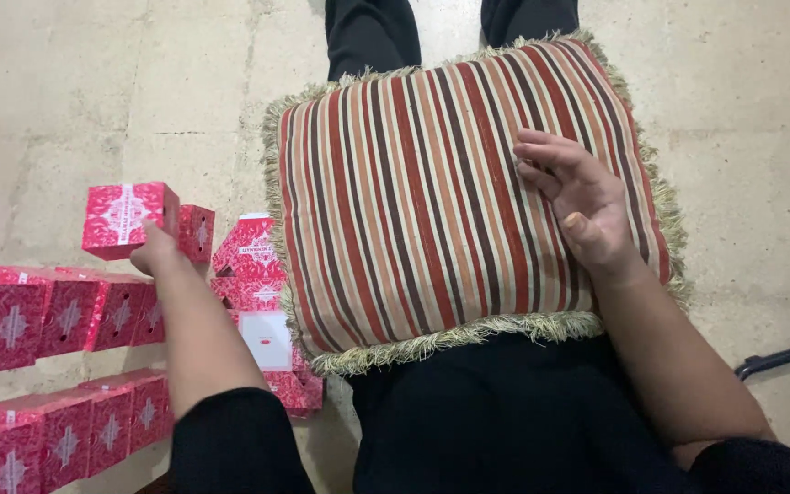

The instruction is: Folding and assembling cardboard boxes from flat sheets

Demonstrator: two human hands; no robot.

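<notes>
Left hand point(155, 249) is out over the floor point(66, 101), its grip closed on a small red patterned box point(128, 218) held upright just beyond the fingers. Tight behind that box stands another red box point(197, 232). Below the wrist runs a row of matching boxes point(57, 316), with a second row point(66, 434) nearer the person. To the right of the grip lies a loose heap of flattened red cartons point(253, 265). Right hand point(582, 206) rests on the striped fringed cushion point(413, 192) across the lap, fingers loosely curled, grip empty.
</notes>
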